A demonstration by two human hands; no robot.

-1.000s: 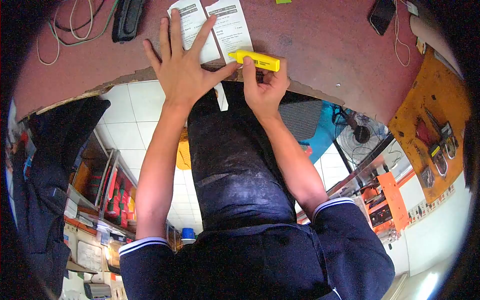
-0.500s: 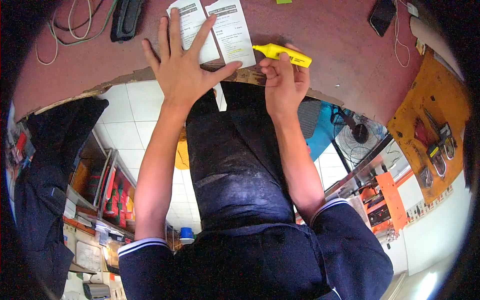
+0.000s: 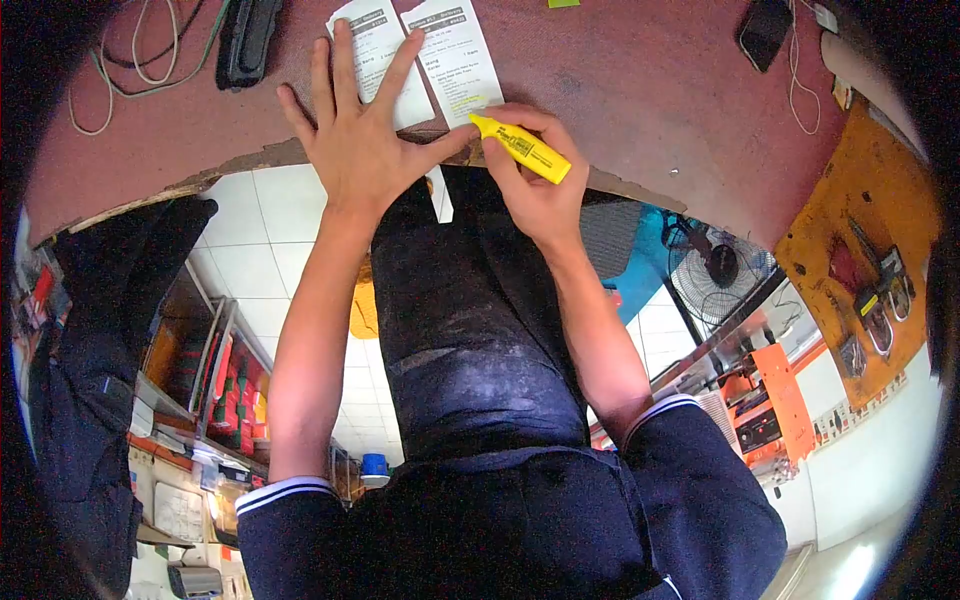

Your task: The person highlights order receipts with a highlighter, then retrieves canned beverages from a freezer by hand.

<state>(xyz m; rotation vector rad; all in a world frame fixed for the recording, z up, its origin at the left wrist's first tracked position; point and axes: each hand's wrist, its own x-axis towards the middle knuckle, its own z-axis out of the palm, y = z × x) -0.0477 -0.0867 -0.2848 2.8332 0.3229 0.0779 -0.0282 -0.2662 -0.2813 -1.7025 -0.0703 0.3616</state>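
Note:
Two printed paper receipts lie side by side at the table's near edge. My left hand (image 3: pixel 360 150) is spread flat, its fingers over the left receipt (image 3: pixel 408 95) and its thumb at the lower edge of the right receipt (image 3: pixel 460 60). A yellow highlighter (image 3: pixel 525 150) is gripped in my right hand (image 3: pixel 545 200), tilted with its tip at the lower part of the right receipt. Yellow marking shows on a line of print just above the tip.
The reddish table (image 3: pixel 620 80) has a worn, chipped front edge. At its back left lie a black case-like object (image 3: pixel 248 40) and looped cables (image 3: pixel 140 80). A dark phone (image 3: pixel 765 40) and a white cord (image 3: pixel 795 90) are at the right. Below stands a fan (image 3: pixel 718 265).
My right hand has swung left and turned, bringing the highlighter's tip from beside the right receipt to its lower part. My left hand and both receipts have shifted slightly left.

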